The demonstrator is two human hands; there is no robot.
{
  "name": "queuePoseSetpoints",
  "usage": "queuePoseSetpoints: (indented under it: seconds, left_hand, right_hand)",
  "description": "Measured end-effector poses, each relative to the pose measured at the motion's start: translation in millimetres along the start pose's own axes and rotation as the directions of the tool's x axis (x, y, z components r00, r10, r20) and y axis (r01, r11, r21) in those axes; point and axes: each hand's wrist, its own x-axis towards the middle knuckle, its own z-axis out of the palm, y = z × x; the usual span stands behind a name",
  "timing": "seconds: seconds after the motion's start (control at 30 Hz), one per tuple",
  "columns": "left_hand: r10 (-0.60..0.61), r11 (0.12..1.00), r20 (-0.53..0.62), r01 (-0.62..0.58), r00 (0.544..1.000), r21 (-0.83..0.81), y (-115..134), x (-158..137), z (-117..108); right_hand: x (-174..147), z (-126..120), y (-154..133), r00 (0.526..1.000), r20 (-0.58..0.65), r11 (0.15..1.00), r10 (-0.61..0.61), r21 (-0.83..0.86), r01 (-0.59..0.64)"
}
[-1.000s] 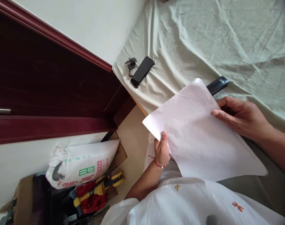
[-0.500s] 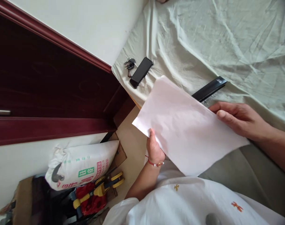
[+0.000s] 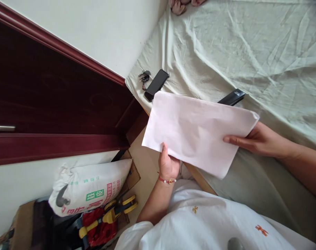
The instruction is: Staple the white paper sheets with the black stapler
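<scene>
Between my two hands is a sheaf of white paper [image 3: 194, 128], held in the air over the bed's edge. My left hand [image 3: 168, 163], with a red beaded bracelet [image 3: 167, 181] at the wrist, grips its lower left edge, thumb on top and fingers hidden beneath. At the right end my right hand [image 3: 259, 140] pinches the paper, its thumb lying on the upper face and the other fingers behind. A long black object [image 3: 232, 97], perhaps a stapler, lies on the sheet and is partly covered by the paper.
On the pale green bedsheet [image 3: 225, 45] lie a black phone [image 3: 158, 83] and a bunch of keys [image 3: 145, 76] by the wall. A dark red door [image 3: 51, 83] stands at left. Below it are a white sack [image 3: 92, 184] and a yellow-and-blue wheeled toy [image 3: 111, 213].
The paper has turned, its right end coming up and its long edges now nearer level. My right hand has shifted its grip to the paper's right end, thumb now on top.
</scene>
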Motion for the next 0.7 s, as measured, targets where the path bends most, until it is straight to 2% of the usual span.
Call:
queuePoseSetpoints:
  seconds: [0.07, 0.13, 0.2, 0.3, 0.4, 0.53, 0.6, 0.7]
  left_hand:
    - [0.077, 0.997, 0.053, -0.077, 0.996, 0.017, 14, 12, -14]
    - [0.161, 0.987, 0.06, -0.161, 0.985, 0.001, 31, 27, -31]
    - [0.188, 0.98, 0.084, -0.193, 0.979, 0.056, 48, 42, -48]
    - [0.205, 0.949, 0.194, -0.244, 0.959, 0.201, 67, 59, -62]
    - [0.223, 0.898, 0.268, -0.305, 0.937, 0.318, 74, 68, -61]
    - [0.165, 0.867, 0.315, -0.289, 0.935, 0.406, 65, 68, -47]
    - [0.171, 0.838, 0.307, -0.302, 0.936, 0.453, 57, 68, -42]
    - [0.266, 0.802, 0.247, -0.356, 0.932, 0.48, 53, 67, -41]
  right_hand:
    - [0, 2, 0, 0.99, -0.137, 0.998, -0.011, 0.061, 0.02]
    - [-1, 0, 0, 0.974, -0.225, 0.993, -0.016, 0.107, 0.041]
    - [-1, -3, 1, 0.966, -0.257, 0.99, -0.012, 0.136, 0.049]
    - [-3, -9, 2, 0.973, -0.232, 0.981, 0.018, 0.191, 0.028]
    - [-4, -12, 3, 0.98, -0.198, 0.975, 0.026, 0.22, 0.019]
    - [-4, -11, 1, 0.983, -0.18, 0.964, 0.031, 0.265, 0.018]
    - [-3, -9, -2, 0.981, -0.19, 0.969, 0.048, 0.248, 0.001]
    - [-2, -5, -8, 0.988, -0.155, 0.99, 0.015, 0.14, 0.007]
